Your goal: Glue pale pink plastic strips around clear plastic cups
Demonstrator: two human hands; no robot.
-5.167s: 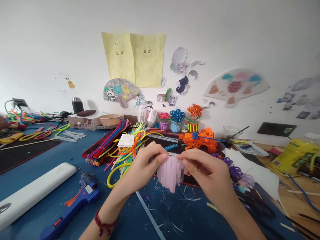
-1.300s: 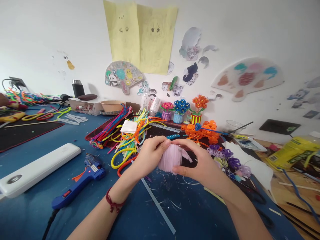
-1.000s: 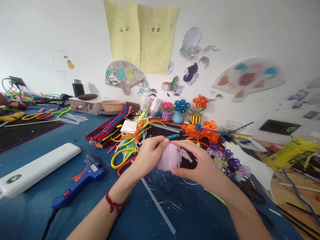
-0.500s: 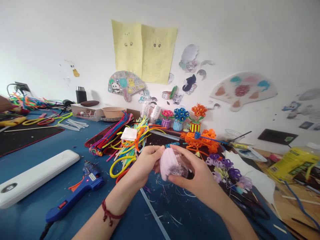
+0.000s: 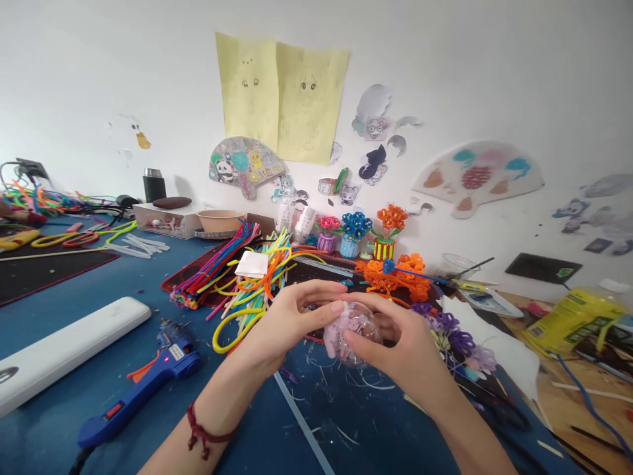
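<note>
Both hands hold a rounded, clear plastic cup [image 5: 363, 330] partly covered in pale pink fuzzy strands, above the blue table mat. My left hand [image 5: 291, 316] is closed on its left side, with the thumb on the pink part and the fingers across the top. On the right side, my right hand [image 5: 400, 333] curls round it, thumb on the front and fingers behind. The transparent end is turned toward me, and the fingers hide part of the far side. Thin clear shreds and a pale strip [image 5: 304, 422] lie on the mat below.
On the left are a blue glue gun [image 5: 143, 382] and a long white device [image 5: 74, 349]. Behind lie colorful pipe cleaners [image 5: 247, 290], orange pipe-cleaner flowers [image 5: 395, 277] and small flower pots [image 5: 356, 244]. Purple flowers [image 5: 462, 340] and a yellow-labeled bottle [image 5: 573, 316] are on the right.
The cup has been turned, so its clear end faces me more and less of the pink wrapping shows. My left fingers have moved over its top.
</note>
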